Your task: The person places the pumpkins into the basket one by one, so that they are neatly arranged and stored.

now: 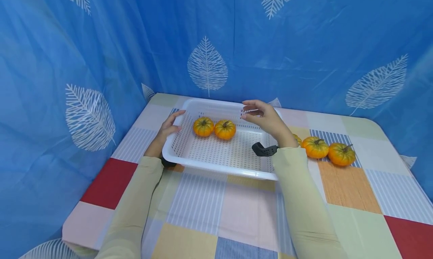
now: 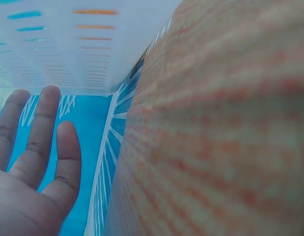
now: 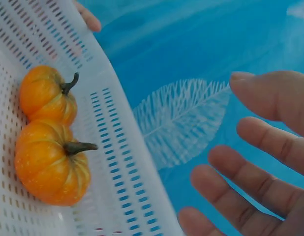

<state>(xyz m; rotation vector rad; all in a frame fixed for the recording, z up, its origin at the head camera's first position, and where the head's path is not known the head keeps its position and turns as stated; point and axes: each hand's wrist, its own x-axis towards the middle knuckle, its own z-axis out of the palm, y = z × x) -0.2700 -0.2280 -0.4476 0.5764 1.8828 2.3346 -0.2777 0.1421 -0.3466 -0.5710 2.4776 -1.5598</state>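
The left hand [image 1: 165, 132], fingers spread, should brace the basket [image 1: 221, 169] at its nine o'clock — two pumpkins [image 1: 224, 130] sit inside at eleven — while the right hand [image 1: 265, 118], fingers parted and empty at two, should avoid the outer pumpkins [image 1: 314, 148] at three.

- No text, label, brand, number or sign can be read in any of the three views.
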